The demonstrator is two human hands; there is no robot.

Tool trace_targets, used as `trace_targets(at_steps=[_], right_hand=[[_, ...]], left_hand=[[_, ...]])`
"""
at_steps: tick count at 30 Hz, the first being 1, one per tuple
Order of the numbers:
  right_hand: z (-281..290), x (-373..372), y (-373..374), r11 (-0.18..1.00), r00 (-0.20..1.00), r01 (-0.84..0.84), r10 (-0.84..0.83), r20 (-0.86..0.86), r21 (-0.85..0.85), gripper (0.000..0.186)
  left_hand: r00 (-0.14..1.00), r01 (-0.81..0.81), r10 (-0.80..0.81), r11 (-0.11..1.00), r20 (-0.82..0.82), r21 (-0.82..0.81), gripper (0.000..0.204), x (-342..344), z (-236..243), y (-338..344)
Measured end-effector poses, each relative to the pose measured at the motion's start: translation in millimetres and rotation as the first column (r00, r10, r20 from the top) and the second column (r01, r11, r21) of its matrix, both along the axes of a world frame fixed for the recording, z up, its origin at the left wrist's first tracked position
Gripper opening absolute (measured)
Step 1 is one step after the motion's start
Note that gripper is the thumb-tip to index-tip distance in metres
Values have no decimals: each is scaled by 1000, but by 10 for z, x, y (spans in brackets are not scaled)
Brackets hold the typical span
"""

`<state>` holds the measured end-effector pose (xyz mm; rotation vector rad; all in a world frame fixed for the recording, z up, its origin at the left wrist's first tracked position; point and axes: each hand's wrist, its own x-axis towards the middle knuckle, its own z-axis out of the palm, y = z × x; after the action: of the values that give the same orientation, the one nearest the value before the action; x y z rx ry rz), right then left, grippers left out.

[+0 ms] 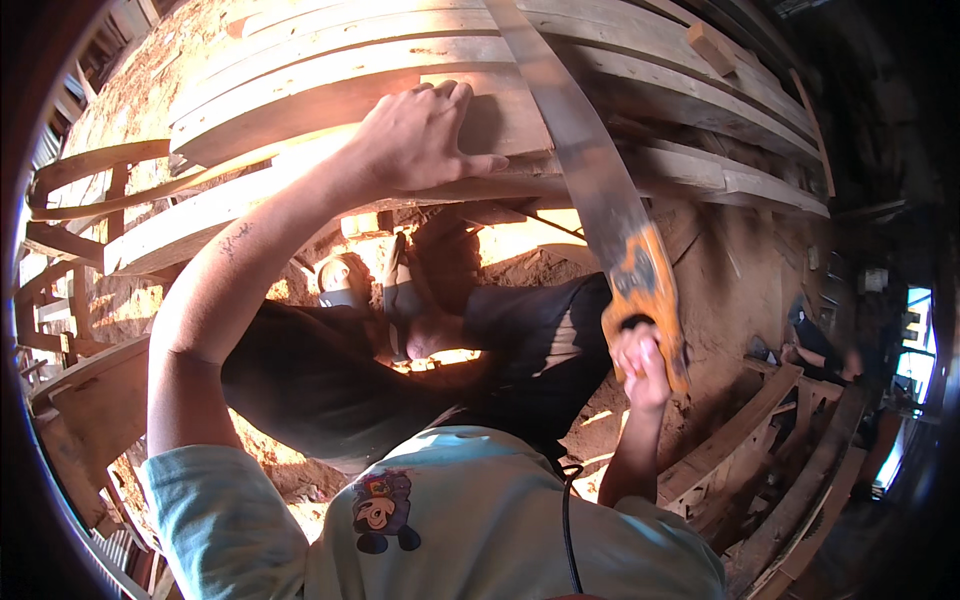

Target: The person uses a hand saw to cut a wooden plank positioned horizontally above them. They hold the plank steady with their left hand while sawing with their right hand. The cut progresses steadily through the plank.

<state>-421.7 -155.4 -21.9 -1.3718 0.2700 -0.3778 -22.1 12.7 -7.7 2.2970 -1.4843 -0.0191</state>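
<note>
My right hand (640, 365) is closed round the orange handle of a handsaw (595, 170), right of my lap. The long metal blade slants up and left from the handle, past the right end of a short wooden board (512, 112). Blade and board end appear to meet; how deep any cut goes cannot be made out. On that board rests my left hand (412, 135), its fingers bent over the top and its thumb stretched toward the blade, holding it against the bench of long planks (330, 75).
A loose wood block (711, 48) lies on the planks at the far right. Below the bench are my feet on brown dirt ground (540, 262). Timber frames (75, 215) stand at left, and more lumber (750, 440) is stacked at right. Another person's limb (815, 345) shows at far right.
</note>
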Motion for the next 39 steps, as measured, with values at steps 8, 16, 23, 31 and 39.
trace_targets(at_steps=[8, 16, 23, 31, 39], right_hand=[[-36, 20, -57, 998, 997, 55, -55, 49, 16, 23], [107, 92, -251, 992, 992, 120, -121, 20, 47, 23], [-447, 693, 50, 839, 978, 206, -194, 78, -504, 8], [-516, -538, 182, 997, 982, 60, -66, 178, 39, 8], [-363, 636, 212, 891, 967, 252, -221, 124, -377, 14]], left_hand=[[999, -16, 20, 996, -49, 85, 83, -60, 83, -62], [985, -31, 65, 978, -160, 208, 84, -126, 277, -82], [997, -1, 6, 998, -72, 64, 97, 5, 112, 77], [998, 39, -39, 999, -53, 11, 96, -25, 46, 58], [999, 4, 3, 990, -45, 138, 108, -58, 215, -6]])
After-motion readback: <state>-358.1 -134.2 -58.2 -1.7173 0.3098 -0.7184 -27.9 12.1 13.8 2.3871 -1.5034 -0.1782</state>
